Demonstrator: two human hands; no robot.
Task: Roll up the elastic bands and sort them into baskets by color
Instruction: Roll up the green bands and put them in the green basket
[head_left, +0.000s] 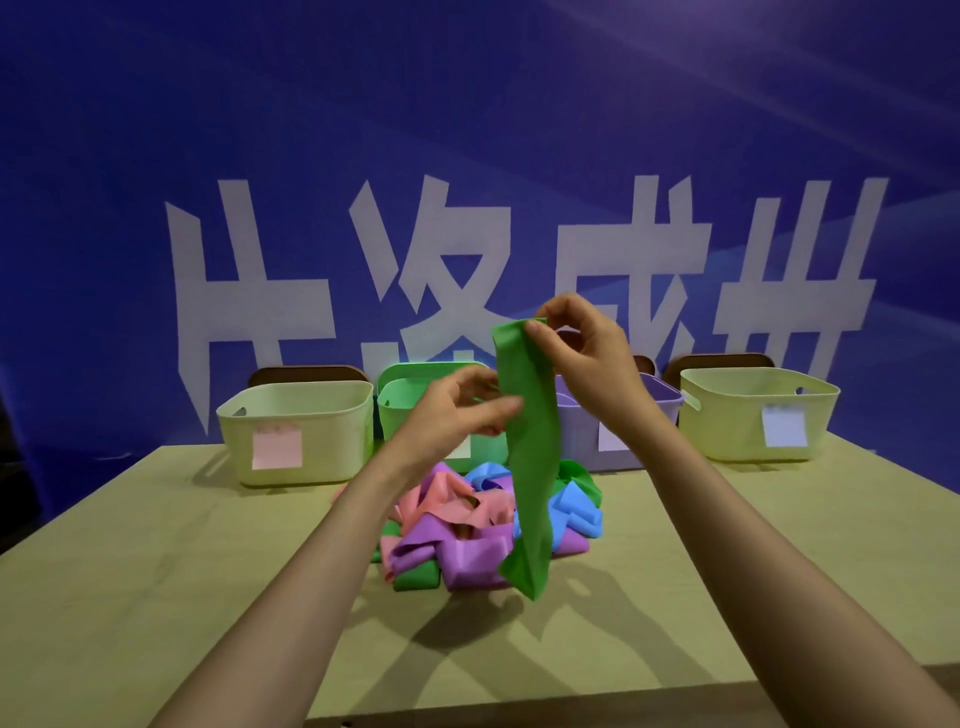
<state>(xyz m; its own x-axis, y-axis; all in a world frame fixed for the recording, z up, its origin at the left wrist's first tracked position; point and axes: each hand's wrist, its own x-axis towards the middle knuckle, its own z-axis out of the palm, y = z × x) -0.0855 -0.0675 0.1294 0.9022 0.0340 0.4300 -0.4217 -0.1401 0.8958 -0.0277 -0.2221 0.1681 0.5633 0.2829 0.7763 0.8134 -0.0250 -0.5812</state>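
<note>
A long green elastic band hangs straight down above the table's middle. My right hand pinches its top end between thumb and fingers. My left hand is lower and to the left, its fingers reaching to the band's left edge and touching it. Under the band lies a loose pile of bands in pink, purple, blue and green. Behind stand a yellow basket with a pink note, a green basket, a purple basket and a yellow basket with a pale note.
The wooden table reaches to the near edge at the bottom of the view. A blue banner with large white characters fills the wall behind the baskets. Brown chair backs show behind the baskets.
</note>
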